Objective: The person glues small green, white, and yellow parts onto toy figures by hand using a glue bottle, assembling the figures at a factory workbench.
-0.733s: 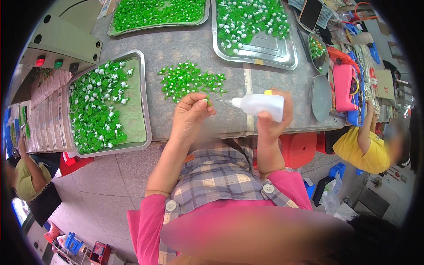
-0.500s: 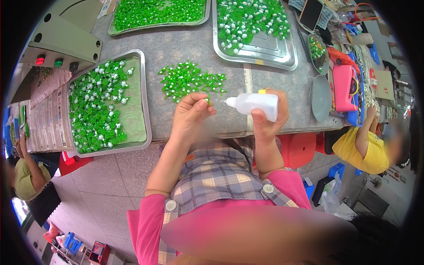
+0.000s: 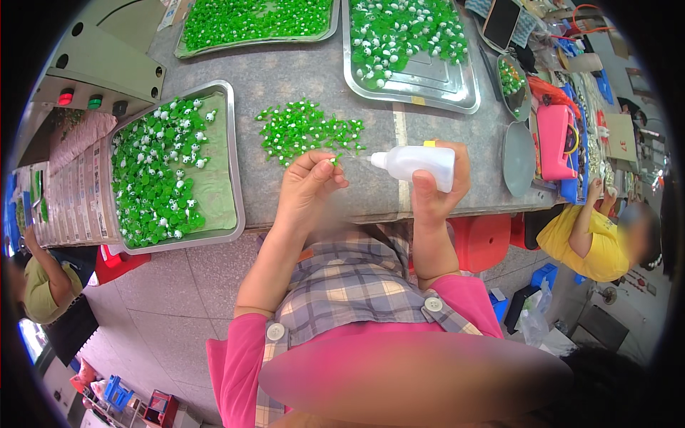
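Between thumb and forefinger, my left hand pinches a small green-and-white piece. My right hand is wrapped round a translucent white squeeze bottle, which lies sideways with its nozzle toward my left hand. A thin needle tip seems to reach from the nozzle to near the piece. Just beyond my left hand lies a loose heap of small green pieces with white parts. To the left stands a metal tray of green pieces with white, dark-dotted balls.
Two more metal trays of green pieces, one far left and one far right, stand at the back. Grey dishes, a phone and a pink case are at right. A machine housing stands left. Co-workers sit at both sides.
The bottle has shifted slightly right and its tilt has changed a little. My left hand stays nearly in place, and the piece in it shows more white now.
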`<state>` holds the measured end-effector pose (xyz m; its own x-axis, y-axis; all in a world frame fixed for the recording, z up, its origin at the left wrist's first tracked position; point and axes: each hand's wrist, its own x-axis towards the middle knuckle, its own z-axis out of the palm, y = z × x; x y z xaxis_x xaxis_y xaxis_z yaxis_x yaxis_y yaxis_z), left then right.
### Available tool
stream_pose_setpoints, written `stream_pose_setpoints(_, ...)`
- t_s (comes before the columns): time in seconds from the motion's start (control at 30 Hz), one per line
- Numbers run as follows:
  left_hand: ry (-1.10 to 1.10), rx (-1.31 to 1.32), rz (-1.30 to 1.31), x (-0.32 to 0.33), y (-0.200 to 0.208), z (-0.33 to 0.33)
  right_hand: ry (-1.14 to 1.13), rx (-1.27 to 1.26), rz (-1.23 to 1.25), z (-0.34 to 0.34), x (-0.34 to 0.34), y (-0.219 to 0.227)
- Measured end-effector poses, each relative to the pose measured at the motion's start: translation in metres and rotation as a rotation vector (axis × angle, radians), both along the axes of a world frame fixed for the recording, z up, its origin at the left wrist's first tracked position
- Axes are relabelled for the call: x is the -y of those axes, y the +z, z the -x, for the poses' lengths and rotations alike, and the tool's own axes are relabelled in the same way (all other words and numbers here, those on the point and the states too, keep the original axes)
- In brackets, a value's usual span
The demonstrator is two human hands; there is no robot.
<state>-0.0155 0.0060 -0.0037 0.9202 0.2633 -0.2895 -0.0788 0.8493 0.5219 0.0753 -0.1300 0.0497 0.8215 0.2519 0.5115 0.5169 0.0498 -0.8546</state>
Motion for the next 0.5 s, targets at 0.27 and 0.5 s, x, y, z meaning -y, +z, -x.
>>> stream_pose_setpoints(0.27,-0.012,0.015,0.009,-0.001,-0.001,0.000,-0.019,0.025,0.043,-0.001,0.000,0.001)
stream_pose_setpoints(0.5,0.075,-0.040,-0.172,-0.001,0.001,0.000,0.022,-0.094,-0.085,0.000,0.006,-0.007)
